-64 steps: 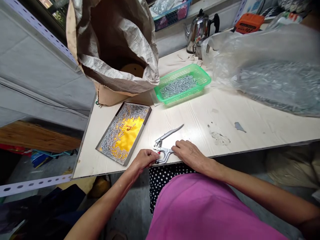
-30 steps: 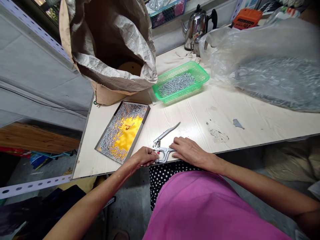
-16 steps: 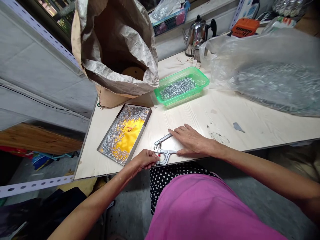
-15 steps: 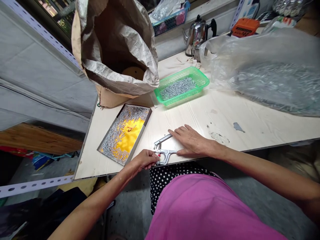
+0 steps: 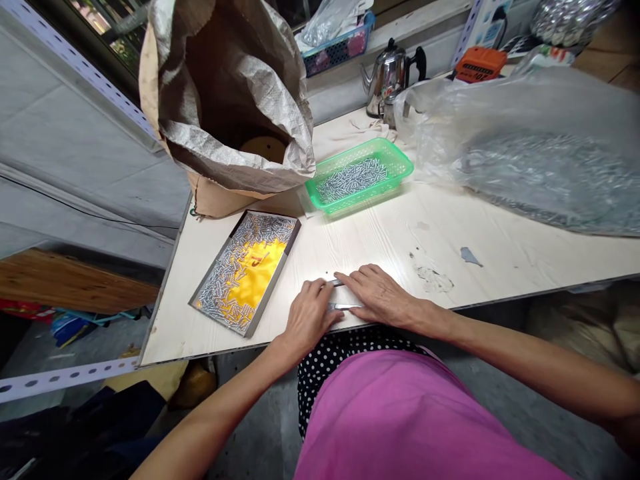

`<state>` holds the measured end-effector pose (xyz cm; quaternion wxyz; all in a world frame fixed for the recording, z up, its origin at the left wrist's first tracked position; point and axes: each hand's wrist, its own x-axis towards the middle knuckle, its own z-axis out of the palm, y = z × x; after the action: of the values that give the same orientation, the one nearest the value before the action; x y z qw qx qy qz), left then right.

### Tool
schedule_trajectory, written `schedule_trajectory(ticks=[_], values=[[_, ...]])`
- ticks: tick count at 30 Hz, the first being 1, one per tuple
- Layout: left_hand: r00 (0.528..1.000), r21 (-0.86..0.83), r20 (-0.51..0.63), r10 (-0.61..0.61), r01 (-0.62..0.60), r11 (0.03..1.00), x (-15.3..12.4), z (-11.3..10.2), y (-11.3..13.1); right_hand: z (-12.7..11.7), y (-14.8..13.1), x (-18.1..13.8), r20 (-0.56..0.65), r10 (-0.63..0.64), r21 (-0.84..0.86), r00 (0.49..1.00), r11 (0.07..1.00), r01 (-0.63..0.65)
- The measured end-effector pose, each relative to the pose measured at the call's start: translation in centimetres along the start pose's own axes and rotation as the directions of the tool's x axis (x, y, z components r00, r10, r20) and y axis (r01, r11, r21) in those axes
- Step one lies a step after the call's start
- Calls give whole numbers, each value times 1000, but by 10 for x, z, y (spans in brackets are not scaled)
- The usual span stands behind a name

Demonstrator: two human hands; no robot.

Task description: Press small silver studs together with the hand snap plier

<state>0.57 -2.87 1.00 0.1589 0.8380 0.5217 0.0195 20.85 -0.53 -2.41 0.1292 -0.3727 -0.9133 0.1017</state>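
At the table's front edge lies a silver two-armed metal hand tool (image 5: pixel 342 307), mostly covered by my hands. Its exact kind does not show. My left hand (image 5: pixel 311 308) is bent over its left end, fingers curled round it and thumb at the lower side. My right hand (image 5: pixel 377 293) holds the right ends of both arms, with the fingers on the upper arm and the thumb at the lower one. To the left of my left hand is a shallow metal tray (image 5: pixel 273 287) with a yellow bottom, holding many small silvery metal pins (image 5: pixel 215 297).
Behind the hands, a green plastic basket (image 5: pixel 360 202) holds more small metal pins. A large open sack (image 5: pixel 235 170) stands at the back left. At right lies a clear plastic bag (image 5: pixel 500 127) of metal pieces. A steel kettle (image 5: pixel 387 73) and an orange box (image 5: pixel 480 65) are at the back.
My left hand has shifted from pinching at the tool's lower left to covering its left end from above. The right hand stays at the arm ends. The view has shifted slightly.
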Motion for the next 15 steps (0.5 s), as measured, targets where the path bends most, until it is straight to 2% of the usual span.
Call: schedule_trajectory(ticks=[2, 4, 10, 15], values=[[991, 35, 54, 124, -126, 991, 16, 5, 1, 1, 0, -4, -34, 13, 17, 999, 1000, -12], [977, 56, 113, 183, -190, 980, 28, 6, -1, 1, 2, -11, -60, 29, 41, 998, 999, -26], [965, 117, 181, 192, -215, 970, 40, 0, -4, -9, 4, -26, -36, 134, 148, 990, 981, -127], [966, 90, 157, 207, -223, 971, 47, 4, -8, -17, 11, -7, 66, 126, 147, 990, 980, -134]])
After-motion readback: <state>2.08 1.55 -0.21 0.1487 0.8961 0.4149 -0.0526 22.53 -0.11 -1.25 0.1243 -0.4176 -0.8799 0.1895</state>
